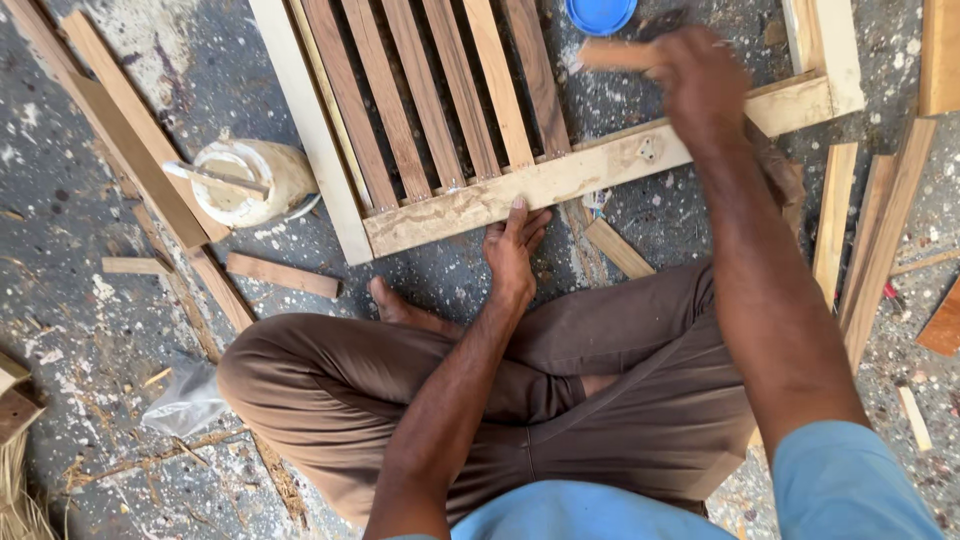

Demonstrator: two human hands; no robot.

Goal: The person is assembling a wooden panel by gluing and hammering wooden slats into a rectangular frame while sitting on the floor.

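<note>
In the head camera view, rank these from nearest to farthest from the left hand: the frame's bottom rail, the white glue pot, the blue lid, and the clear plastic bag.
From the left hand:
1. Frame's bottom rail: fingertips rest on its near edge.
2. White glue pot: to the left, beside the frame.
3. Blue lid: at the top edge, beyond the slats.
4. Clear plastic bag: far lower left, past the knee.
The pot and the lid are too close to call.

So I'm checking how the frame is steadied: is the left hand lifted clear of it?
No, the left hand lies flat with its fingertips pressed on the bottom rail of the slatted wooden frame.
</note>
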